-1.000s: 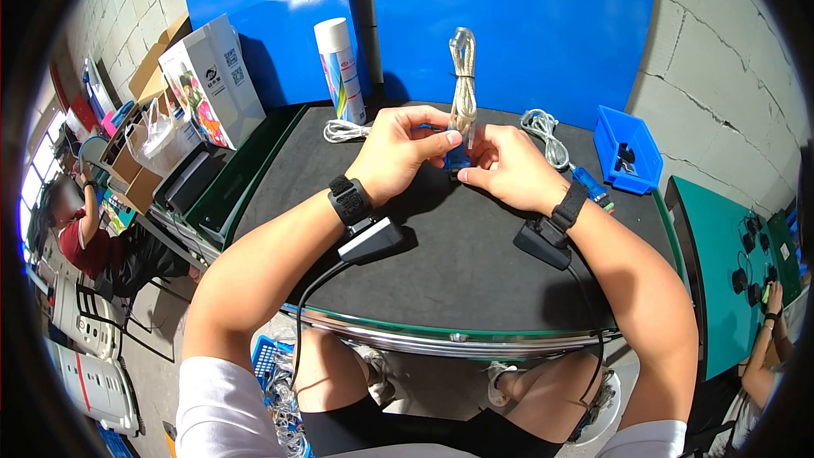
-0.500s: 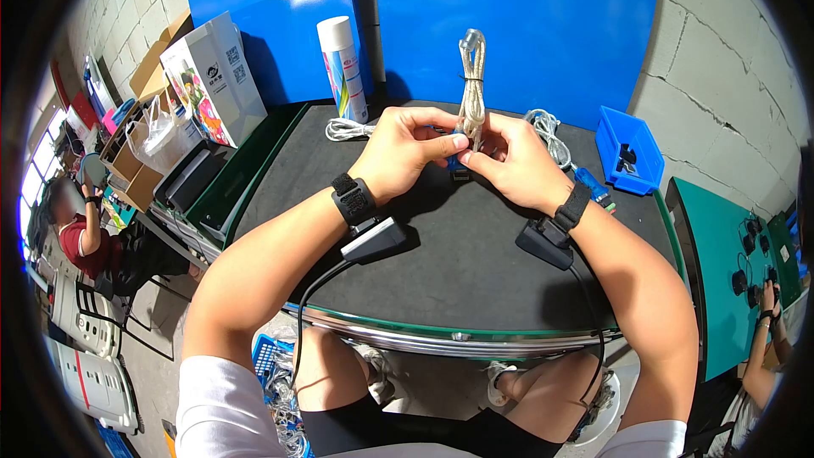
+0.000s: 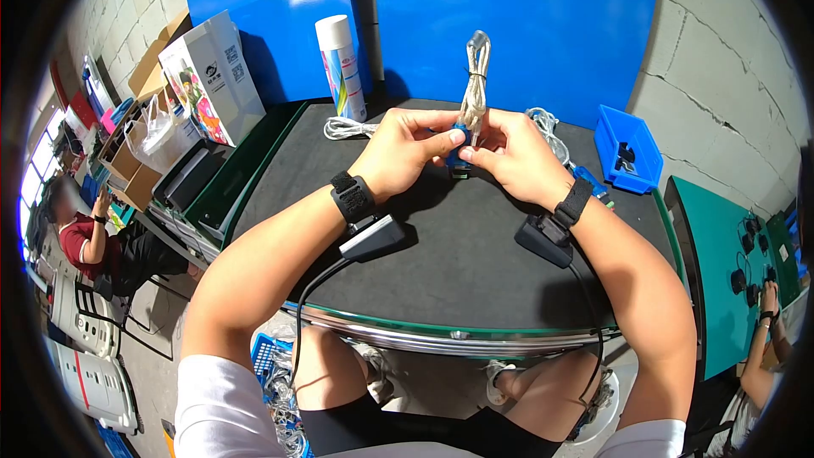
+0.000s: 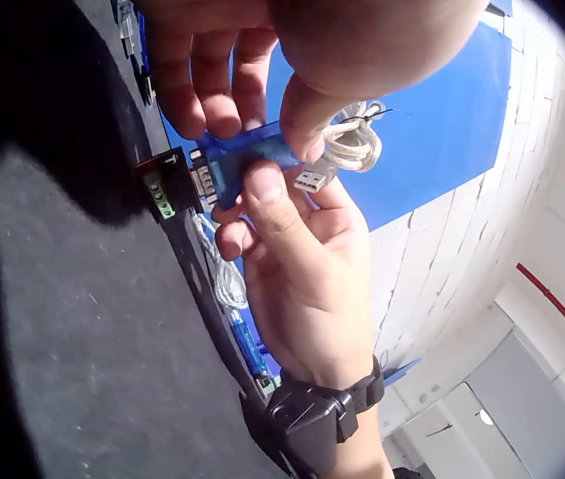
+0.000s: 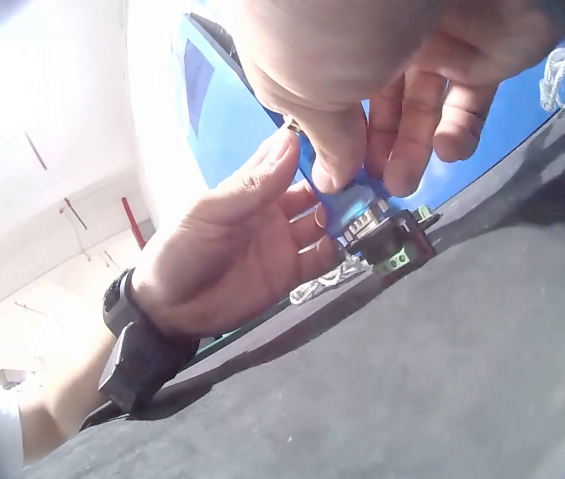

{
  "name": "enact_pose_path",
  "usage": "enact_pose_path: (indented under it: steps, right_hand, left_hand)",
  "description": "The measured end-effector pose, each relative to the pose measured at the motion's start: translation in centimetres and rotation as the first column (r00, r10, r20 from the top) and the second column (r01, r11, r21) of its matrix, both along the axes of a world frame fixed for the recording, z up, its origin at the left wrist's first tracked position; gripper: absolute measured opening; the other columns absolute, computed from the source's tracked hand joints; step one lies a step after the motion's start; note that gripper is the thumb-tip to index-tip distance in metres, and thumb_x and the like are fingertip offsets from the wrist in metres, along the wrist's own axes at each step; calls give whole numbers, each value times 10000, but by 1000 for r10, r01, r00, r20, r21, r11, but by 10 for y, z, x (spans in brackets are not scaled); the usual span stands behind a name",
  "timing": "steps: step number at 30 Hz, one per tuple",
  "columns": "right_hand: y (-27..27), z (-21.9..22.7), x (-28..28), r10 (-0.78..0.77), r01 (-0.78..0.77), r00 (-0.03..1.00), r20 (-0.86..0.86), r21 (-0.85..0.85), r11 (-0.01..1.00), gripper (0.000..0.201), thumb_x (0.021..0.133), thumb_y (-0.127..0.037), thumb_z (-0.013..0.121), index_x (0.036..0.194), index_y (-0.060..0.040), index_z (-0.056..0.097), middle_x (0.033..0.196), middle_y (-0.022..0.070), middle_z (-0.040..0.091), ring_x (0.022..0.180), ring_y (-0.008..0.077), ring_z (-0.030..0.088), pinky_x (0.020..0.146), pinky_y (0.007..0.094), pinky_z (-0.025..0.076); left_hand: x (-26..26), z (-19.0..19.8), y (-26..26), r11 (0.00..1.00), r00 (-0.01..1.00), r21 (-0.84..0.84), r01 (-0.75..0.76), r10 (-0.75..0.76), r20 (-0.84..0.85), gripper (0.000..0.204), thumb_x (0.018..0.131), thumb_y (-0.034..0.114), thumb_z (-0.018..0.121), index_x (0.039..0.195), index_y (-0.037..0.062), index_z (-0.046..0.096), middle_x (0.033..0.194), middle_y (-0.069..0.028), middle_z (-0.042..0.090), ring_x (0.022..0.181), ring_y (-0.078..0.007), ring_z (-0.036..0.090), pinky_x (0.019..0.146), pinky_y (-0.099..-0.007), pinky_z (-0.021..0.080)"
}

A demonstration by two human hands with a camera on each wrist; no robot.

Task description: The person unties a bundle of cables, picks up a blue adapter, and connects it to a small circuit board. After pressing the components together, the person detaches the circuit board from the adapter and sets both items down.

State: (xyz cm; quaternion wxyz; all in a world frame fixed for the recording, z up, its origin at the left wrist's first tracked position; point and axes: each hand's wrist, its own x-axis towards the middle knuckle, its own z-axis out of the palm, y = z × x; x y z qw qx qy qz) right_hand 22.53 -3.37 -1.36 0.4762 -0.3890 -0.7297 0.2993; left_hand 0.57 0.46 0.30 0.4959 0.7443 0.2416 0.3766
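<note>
- Blue translucent plastic marks the adapter (image 3: 459, 155) in the head view: one piece, pinched from both sides above the black table (image 3: 441, 263), by the left hand (image 3: 400, 153) and the right hand (image 3: 513, 157).
- One coiled cable bundle (image 3: 474, 85) stands upright out of the two hands, tied near its top.
- On the table behind lie two more cable bundles: a white one (image 3: 343, 129) to the left, a clear one (image 3: 547, 131) to the right, beside a second blue adapter (image 3: 589, 182).
- One spray can (image 3: 341, 68) stands at the back edge, one printed box (image 3: 212, 76) to its left, one blue bin (image 3: 627, 148) at the right.
- Two wrist cameras (image 3: 373, 237) hang under the forearms, one on each.
- Left wrist view: the right hand's (image 4: 307, 279) thumb and curled fingers grasp the adapter (image 4: 247, 160); the left hand's fingers (image 4: 212, 70) pinch it from above. One silver USB plug (image 4: 312, 180) and the coil (image 4: 352, 140) show just behind. One green terminal block (image 4: 163, 195) sits at the adapter's end.
- Right wrist view: the right hand's fingers (image 5: 402, 130) clamp the adapter (image 5: 337, 195) from above, the left hand (image 5: 222, 259) touching it from the side, just above the table (image 5: 412, 379).
</note>
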Motion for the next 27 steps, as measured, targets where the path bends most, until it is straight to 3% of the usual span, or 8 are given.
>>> enact_pose_path:
  steps: [5,19,21,24,27]
  right_hand:
    - [1,7,-2,8,-8,1000,-26,-2,1000,157,945,6,778,1093,39,739,986,104,806,920,155,769,834,339,609]
    - [-1,12,-1,-54,54,997,53,-2,999,172,911,-10,818,1064,52,772,945,115,811,869,158,764,805,338,607]
    - [-4,15,-1,-71,70,994,79,13,997,166,901,-14,823,1046,52,774,935,123,810,859,162,766,800,341,608]
    - [-5,15,-1,-107,101,987,120,54,993,169,882,-24,833,1017,57,775,909,136,807,836,171,767,788,347,608]
    - [-8,18,-3,-131,121,979,159,72,990,187,867,-36,842,1008,65,773,883,145,802,812,178,768,773,352,605]
  left_hand:
    - [0,4,5,999,1000,33,6,-5,-17,336,1058,177,746,1368,46,760,1061,-7,785,881,-50,630,787,-246,538]
    - [1,5,3,990,999,135,-33,37,-27,327,1041,166,766,1340,36,774,1095,-12,795,931,-62,635,875,-275,545]
    - [2,6,3,992,999,120,-26,28,-16,308,1014,74,766,1321,55,790,1113,-41,812,974,-73,701,893,-285,591]
    - [2,7,0,993,999,106,-43,45,-22,303,1003,60,777,1305,55,798,1090,-43,815,949,-71,705,881,-279,596]
    - [0,7,1,994,998,99,-48,51,-32,305,1002,116,800,1296,35,797,1048,-21,813,926,-57,674,862,-272,570]
